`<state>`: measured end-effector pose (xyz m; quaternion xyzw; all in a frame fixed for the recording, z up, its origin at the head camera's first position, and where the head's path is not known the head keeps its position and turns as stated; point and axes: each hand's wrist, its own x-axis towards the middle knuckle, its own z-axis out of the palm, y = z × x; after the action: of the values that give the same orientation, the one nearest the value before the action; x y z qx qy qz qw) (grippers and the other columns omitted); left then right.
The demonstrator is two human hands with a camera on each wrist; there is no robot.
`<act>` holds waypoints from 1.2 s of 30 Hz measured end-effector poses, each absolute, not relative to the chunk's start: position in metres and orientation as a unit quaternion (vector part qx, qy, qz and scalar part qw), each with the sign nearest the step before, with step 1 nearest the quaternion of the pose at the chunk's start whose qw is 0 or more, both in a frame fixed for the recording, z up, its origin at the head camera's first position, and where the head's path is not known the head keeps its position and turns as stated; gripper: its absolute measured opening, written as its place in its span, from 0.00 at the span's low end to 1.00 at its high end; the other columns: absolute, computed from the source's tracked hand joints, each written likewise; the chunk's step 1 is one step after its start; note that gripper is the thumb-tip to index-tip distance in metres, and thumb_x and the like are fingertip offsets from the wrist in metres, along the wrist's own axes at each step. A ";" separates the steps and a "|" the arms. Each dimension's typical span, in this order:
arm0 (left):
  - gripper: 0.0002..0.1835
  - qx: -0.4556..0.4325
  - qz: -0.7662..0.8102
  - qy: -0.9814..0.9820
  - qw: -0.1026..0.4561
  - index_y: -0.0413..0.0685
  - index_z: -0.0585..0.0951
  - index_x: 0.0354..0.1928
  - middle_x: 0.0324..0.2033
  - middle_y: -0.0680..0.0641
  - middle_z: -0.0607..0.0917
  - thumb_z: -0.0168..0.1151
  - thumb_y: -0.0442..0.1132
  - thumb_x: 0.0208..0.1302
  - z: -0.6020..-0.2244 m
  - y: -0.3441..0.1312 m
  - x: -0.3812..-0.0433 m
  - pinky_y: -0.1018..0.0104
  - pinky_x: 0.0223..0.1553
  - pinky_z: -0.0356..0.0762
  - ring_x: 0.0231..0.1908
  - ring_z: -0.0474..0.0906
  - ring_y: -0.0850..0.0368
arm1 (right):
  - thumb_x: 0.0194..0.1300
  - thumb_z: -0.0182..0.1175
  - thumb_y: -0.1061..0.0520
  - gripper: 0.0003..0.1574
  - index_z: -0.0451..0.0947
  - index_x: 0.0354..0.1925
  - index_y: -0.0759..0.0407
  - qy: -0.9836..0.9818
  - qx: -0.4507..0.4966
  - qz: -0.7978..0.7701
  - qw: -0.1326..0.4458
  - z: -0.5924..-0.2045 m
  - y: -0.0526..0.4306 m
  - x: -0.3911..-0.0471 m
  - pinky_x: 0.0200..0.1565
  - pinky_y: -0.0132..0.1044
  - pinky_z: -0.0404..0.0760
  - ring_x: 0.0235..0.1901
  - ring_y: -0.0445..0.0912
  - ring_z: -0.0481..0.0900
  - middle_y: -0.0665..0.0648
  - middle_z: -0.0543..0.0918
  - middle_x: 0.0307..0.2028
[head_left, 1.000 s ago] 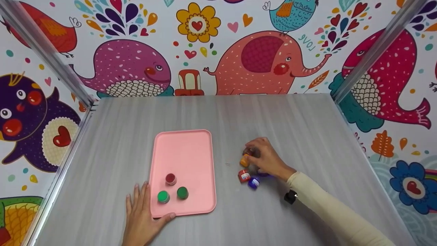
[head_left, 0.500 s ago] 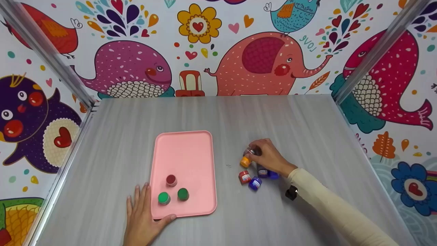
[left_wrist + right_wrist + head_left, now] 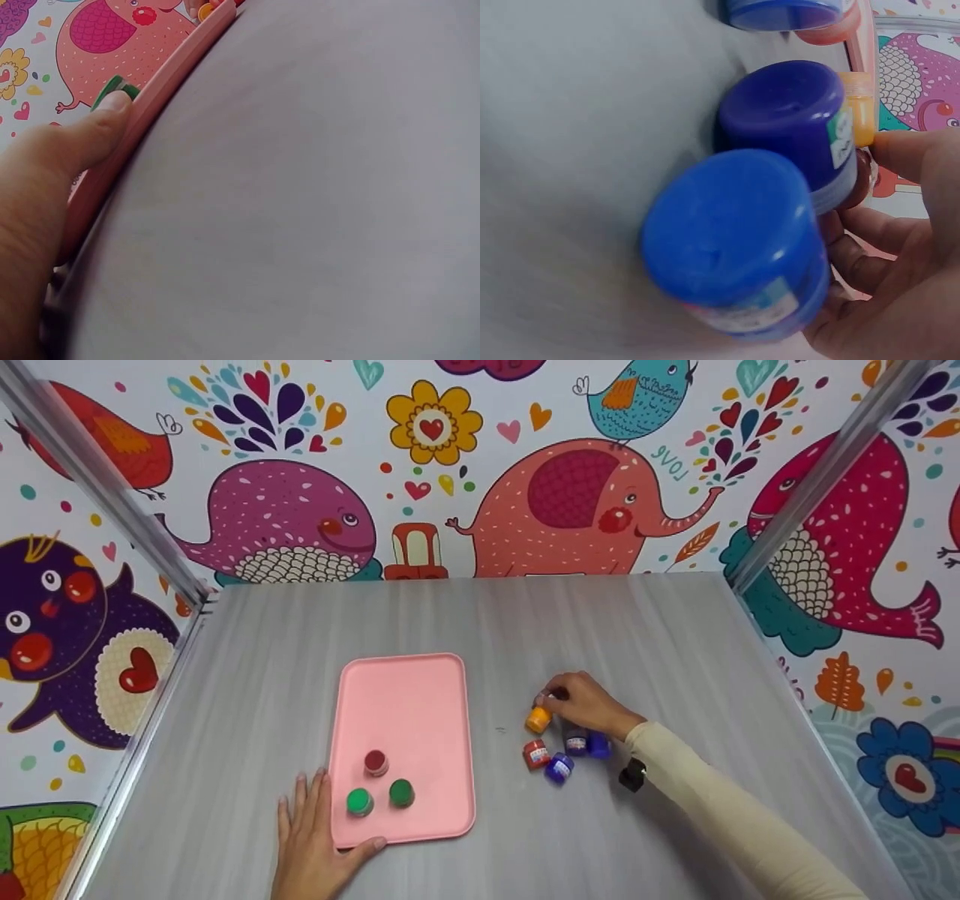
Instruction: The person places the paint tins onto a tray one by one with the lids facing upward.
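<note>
My left hand (image 3: 311,840) lies with straight fingers along the left side of a pink tray (image 3: 405,697), its thumb on the near rim. In the tray stand a dark red-lidded paint jar (image 3: 376,763), a light green one (image 3: 359,802) and a dark green one (image 3: 402,793). My right hand (image 3: 592,705) pinches a brown paint jar (image 3: 862,180), mostly hidden by the fingers in the head view. The thumb is right at a yellow-orange paint jar (image 3: 538,718). Nearer me lie a red jar (image 3: 536,754), a blue jar (image 3: 559,768), a dark purple jar (image 3: 576,741) and another blue jar (image 3: 598,745).
The grey wood-grain table (image 3: 600,622) runs back to a wall (image 3: 510,405) printed with cartoon animals. Metal posts (image 3: 825,480) stand at the back corners. A dark wrist camera (image 3: 632,774) sits at the right cuff.
My right fingers have closed in around the brown jar beside the yellow-orange one, and the purple and blue jars under the hand show more. The left hand stays at the tray; the view tilts slightly.
</note>
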<state>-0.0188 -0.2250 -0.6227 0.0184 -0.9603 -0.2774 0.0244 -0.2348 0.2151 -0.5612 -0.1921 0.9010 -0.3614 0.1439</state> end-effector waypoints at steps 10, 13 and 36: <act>0.79 0.029 -0.277 -0.960 -0.017 0.35 0.48 0.87 0.86 0.28 0.52 0.71 0.83 0.53 -0.619 -0.224 -0.020 0.36 0.79 0.09 0.85 0.37 0.24 | 0.80 0.67 0.52 0.14 0.89 0.51 0.61 0.895 -0.166 -0.387 0.149 -0.563 0.215 -0.237 0.47 0.39 0.85 0.41 0.47 0.82 0.55 0.89 0.44; 0.78 0.027 -0.280 -0.960 -0.020 0.34 0.48 0.87 0.85 0.27 0.52 0.72 0.82 0.52 -0.618 -0.224 -0.020 0.35 0.79 0.10 0.85 0.37 0.24 | 0.80 0.69 0.51 0.14 0.88 0.50 0.61 0.893 -0.155 -0.402 0.132 -0.564 0.216 -0.237 0.44 0.36 0.82 0.39 0.47 0.81 0.54 0.88 0.42; 0.81 0.035 -0.275 -0.960 -0.035 0.38 0.47 0.88 0.86 0.29 0.50 0.68 0.88 0.49 -0.614 -0.226 -0.023 0.37 0.77 0.06 0.85 0.35 0.24 | 0.76 0.73 0.58 0.14 0.88 0.56 0.60 0.863 -0.176 -0.469 0.065 -0.557 0.200 -0.234 0.57 0.47 0.86 0.49 0.51 0.85 0.55 0.90 0.49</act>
<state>-0.0228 -0.2256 -0.6141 0.0348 -0.9602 -0.2750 -0.0352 -0.2337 0.1996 -0.5570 -0.1758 0.8628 -0.4695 0.0652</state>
